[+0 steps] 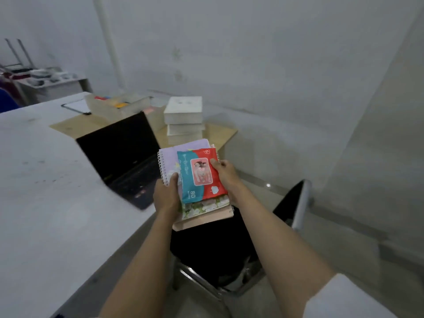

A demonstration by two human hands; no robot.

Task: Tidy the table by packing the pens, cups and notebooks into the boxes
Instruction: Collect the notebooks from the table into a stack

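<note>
White table [41, 203]: I log an open black laptop [124, 154] near its right edge. Cardboard box [220, 134], flaps open: holds a stack of white books [183, 111]. Clear plastic box [117, 106] behind the laptop: coloured items inside, too blurred for me to identify. Stack of notebooks [202, 212], held in the air above a black chair [291, 203]: lilac spiral one topmost. Wet-wipes pack [199, 175] lies on the stack. Left hand [166, 198] and right hand [226, 177]: both closed around the stack's sides, thumbs on top.

I saw a red-and-blue wipes pack [200, 175] on a lilac notebook [167, 157], a floral green-and-white notebook [206, 206], a pink notebook [206, 220], a black laptop [119, 148], and a white table [46, 180].
</note>
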